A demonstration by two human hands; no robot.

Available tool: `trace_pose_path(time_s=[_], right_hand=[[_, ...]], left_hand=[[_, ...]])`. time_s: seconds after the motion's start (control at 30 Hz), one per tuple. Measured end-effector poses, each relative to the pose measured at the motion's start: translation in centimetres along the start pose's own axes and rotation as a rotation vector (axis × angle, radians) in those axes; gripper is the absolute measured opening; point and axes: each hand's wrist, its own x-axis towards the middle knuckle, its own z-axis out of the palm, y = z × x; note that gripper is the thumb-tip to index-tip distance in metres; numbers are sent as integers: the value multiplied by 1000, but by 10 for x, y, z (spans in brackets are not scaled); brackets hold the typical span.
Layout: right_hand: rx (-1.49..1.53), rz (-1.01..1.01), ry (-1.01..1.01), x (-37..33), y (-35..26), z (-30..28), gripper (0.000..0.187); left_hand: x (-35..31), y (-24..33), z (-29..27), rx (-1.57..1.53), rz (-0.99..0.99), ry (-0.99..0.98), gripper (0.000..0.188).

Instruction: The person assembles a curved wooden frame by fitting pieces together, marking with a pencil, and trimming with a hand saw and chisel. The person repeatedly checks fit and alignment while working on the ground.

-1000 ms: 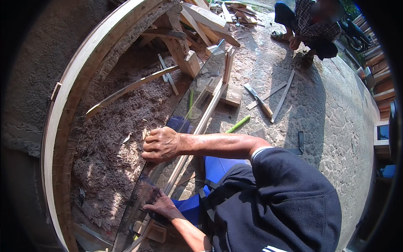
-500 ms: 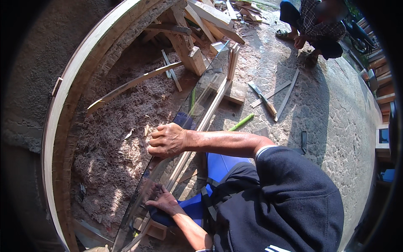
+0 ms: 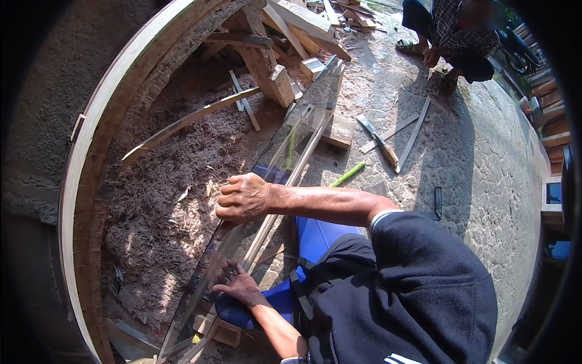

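Note:
A long, narrow glass pane (image 3: 312, 97) lies slantwise in front of me, running from the lower left to the upper middle. My right hand (image 3: 242, 199) is closed over its far edge near the middle. Below it, my left hand (image 3: 239, 286) has its palm turned up and its fingers spread against the near part of the pane; whether they press on it I cannot tell. A long wooden strip (image 3: 308, 155) runs along the near side of the pane. The blue cloth over my leg (image 3: 321, 233) shows beneath my right forearm.
Wood shavings (image 3: 163, 242) heap up beyond the pane, inside a curved wooden rim (image 3: 73, 200). A knife (image 3: 379, 144), thin wood slats (image 3: 415, 133) and a green tube (image 3: 348, 174) lie on the rough ground. A person (image 3: 451, 36) squats at the upper right.
The upper end of the pane now shows broader and overlaps the wooden strip's end. My left fingers have spread a little more. The right hand keeps its hold.

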Motion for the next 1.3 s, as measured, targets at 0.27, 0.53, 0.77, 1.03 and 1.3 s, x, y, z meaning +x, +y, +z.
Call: trace_pose_path(time_s=[0.27,0.53,0.77,1.03,1.3], right_hand=[[21,14,-15,3,-5,4,41],[37,13,-14,3,-4,4,39],[45,12,-18,3,-2,4,41],[32,6,5,5,-2,8,43],[21,13,-17,2,0,9,39]], left_hand=[[3,5,-9,46,42,-26,81],[8,3,-14,26,42,2,84],[2,2,-6,34,12,-21,82],[5,1,-6,46,78,25,83],[4,0,-7,64,31,-14,85]])
